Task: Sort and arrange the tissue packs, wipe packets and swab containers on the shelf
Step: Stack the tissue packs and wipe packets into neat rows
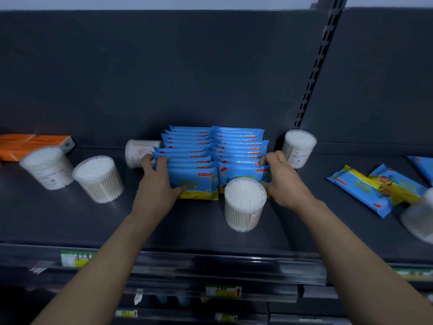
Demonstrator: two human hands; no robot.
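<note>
Your left hand (157, 181) and right hand (284, 181) clasp the two rows of blue wipe packets (210, 156) at the centre of the frame, fingers curled over the rows' outer sides, thumbs at the front. A tub of cotton swabs (244, 202) stands just in front, beside your right hand. At left stand two more tubs (98, 179), with orange tissue packs (32, 145) behind them at far left. At right, loose packets (375, 188) lie on the dark shelf (187, 231)
</note>
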